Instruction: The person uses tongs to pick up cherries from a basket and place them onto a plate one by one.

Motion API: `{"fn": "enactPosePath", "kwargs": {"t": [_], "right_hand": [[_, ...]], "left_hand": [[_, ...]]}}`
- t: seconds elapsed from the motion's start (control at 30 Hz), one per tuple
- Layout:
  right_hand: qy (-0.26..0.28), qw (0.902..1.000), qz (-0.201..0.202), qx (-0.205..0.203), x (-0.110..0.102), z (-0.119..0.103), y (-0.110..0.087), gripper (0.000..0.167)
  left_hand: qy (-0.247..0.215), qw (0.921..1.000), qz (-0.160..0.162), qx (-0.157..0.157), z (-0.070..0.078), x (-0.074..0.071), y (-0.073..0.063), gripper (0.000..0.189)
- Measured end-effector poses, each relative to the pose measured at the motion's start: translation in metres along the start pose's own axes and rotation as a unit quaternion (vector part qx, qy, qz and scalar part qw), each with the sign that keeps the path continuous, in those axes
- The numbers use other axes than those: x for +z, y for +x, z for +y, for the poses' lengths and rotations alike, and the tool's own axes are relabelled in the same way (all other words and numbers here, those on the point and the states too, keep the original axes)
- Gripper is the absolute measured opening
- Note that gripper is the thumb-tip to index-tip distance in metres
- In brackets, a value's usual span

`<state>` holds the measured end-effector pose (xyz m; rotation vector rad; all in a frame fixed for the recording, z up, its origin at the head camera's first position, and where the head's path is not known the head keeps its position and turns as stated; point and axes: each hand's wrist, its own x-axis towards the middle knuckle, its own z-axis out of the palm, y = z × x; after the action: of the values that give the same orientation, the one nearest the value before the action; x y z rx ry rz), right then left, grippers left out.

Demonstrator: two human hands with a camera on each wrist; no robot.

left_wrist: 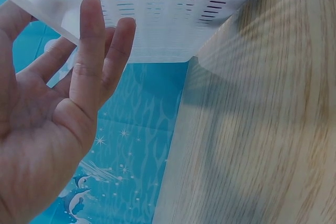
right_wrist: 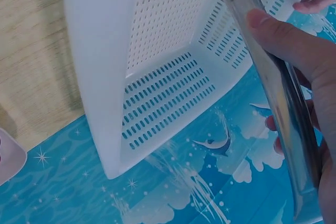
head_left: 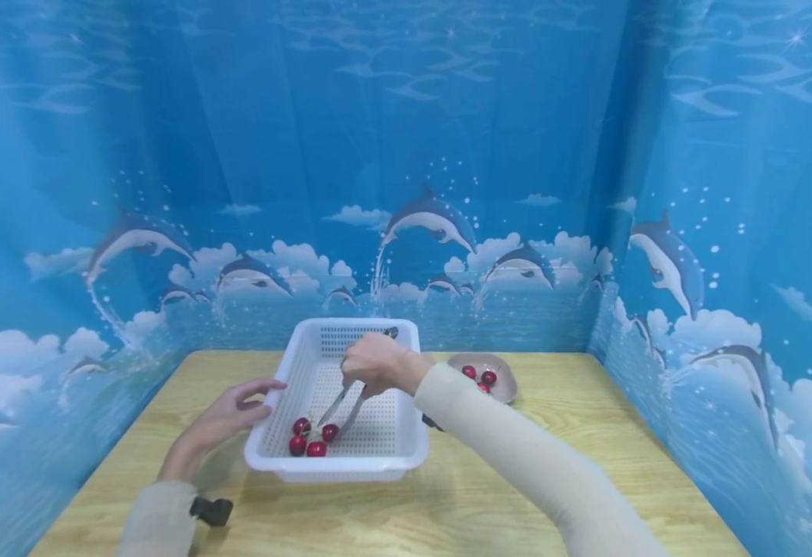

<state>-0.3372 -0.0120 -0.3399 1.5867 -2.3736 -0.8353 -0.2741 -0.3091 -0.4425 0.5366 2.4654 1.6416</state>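
Glossy round red cherries (head_left: 316,449) form two groups: four in the near-left corner of the white perforated plastic basket (head_left: 339,465), at least three in the pinkish-beige dish (head_left: 508,385) on the wood-grain tabletop (head_left: 489,472). The right grip (head_left: 378,363) is clamped on silver metal tongs (right_wrist: 283,100) reaching the basket's four; whether they pinch one, I cannot tell. The left grip (head_left: 234,411), fingers apart, touches the basket's rim. Work looks partway, those four not yet lifted.

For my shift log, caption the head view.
Right hand grips tongs, tips by four cherries in a white basket; left hand at the rim.
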Motion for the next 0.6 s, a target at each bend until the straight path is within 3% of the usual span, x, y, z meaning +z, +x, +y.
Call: {"fn": "enactPosePath", "kwargs": {"t": [0.33, 0.6], "right_hand": [[0.010, 0.9999, 0.000, 0.005, 0.000, 0.000, -0.004, 0.029], [0.053, 0.9971, 0.049, 0.026, 0.000, 0.008, -0.022, 0.032]], "left_hand": [[0.005, 0.9999, 0.007, -0.015, 0.002, 0.001, 0.001, 0.055], [0.001, 0.9999, 0.004, -0.011, 0.001, 0.001, 0.000, 0.055]]}}
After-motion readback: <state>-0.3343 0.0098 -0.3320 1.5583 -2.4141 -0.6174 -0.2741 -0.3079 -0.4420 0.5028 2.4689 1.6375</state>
